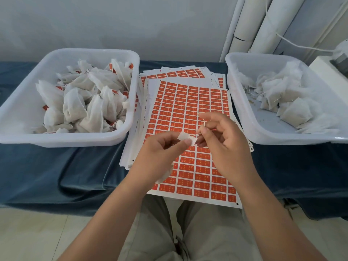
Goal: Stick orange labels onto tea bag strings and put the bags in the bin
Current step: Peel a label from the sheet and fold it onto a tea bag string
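White plastic bin [17, 110] at my left holds labelled tea bags [84, 102], then over the orange label sheet [190, 102] my left hand [160, 157] pinches a tea bag [185, 138], my right hand [224, 146] pinches its string [202, 127], and the right bin [243, 110] holds unlabelled bags [282, 97].

A worktop [56, 172] draped in wrinkled dark blue cloth carried three things. At its left sat a white plastic bin [90, 55] heaped with tea bags, some showing orange labels. At its right sat a second white bin [250, 127], holding fewer, unlabelled bags. Between them lay a fanned stack of orange label sheets [188, 102], its near edge overhanging the worktop's front.
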`<state>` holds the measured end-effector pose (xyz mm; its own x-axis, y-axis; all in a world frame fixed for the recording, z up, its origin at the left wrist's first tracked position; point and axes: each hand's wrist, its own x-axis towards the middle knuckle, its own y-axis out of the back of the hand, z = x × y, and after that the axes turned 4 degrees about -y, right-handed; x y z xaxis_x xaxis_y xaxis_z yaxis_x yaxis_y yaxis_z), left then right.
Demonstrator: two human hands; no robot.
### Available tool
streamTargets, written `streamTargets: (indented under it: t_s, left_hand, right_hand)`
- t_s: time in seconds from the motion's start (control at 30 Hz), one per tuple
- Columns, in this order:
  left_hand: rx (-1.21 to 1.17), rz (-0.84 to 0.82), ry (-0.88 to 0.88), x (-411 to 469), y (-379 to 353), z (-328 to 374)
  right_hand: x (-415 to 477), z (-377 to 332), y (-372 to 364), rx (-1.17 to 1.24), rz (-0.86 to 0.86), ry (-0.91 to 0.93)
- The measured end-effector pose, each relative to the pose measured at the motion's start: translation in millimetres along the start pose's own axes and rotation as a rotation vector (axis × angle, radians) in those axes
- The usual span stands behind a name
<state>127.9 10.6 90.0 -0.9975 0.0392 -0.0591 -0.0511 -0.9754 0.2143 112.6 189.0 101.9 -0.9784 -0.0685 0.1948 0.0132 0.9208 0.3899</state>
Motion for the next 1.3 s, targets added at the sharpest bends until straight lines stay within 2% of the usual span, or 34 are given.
streamTargets:
  t_s: [0.13, 0.4, 0.53, 0.63, 0.77, 1.03, 1.13, 1.3]
  left_hand:
    - [-0.2, -0.011, 0.105, -2.6, 5.4, 5.5]
    - [-0.129, 0.082, 0.042, -6.2, 2.2, 5.0]
    - [-0.322, 0.091, 0.178, -5.4, 2.1, 8.9]
    - [-0.282, 0.082, 0.126, -6.7, 1.8, 8.8]
    - [-0.22, 0.097, 0.086, -8.7, 1.7, 5.3]
    - [-0.326, 0.05, 0.166, -12.3, 4.3, 3.5]
    - [-0.285, 0.032, 0.185, -13.9, 3.0, 2.9]
    - [-0.329, 0.074, 0.247, -12.5, 2.4, 5.6]
  right_hand:
    - [-3.1, 6.1, -4.8, 0.064, 0.029, -0.048]
    - [-7.9, 9.9, -11.5, 0.123, 0.006, -0.081]
    - [-8.4, 7.5, -13.0, 0.058, -0.015, -0.048]
    - [-9.3, 4.8, -15.0, -0.013, -0.023, -0.012]
    - [-9.0, 5.1, -16.9, 0.016, 0.008, -0.042]
    - [-8.8, 10.9, -19.5, 0.027, 0.025, -0.1]
    - [-8.6, 11.7, -18.1, 0.04, 0.032, -0.106]
    - [-10.5, 10.8, -19.4, -0.008, 0.051, -0.076]
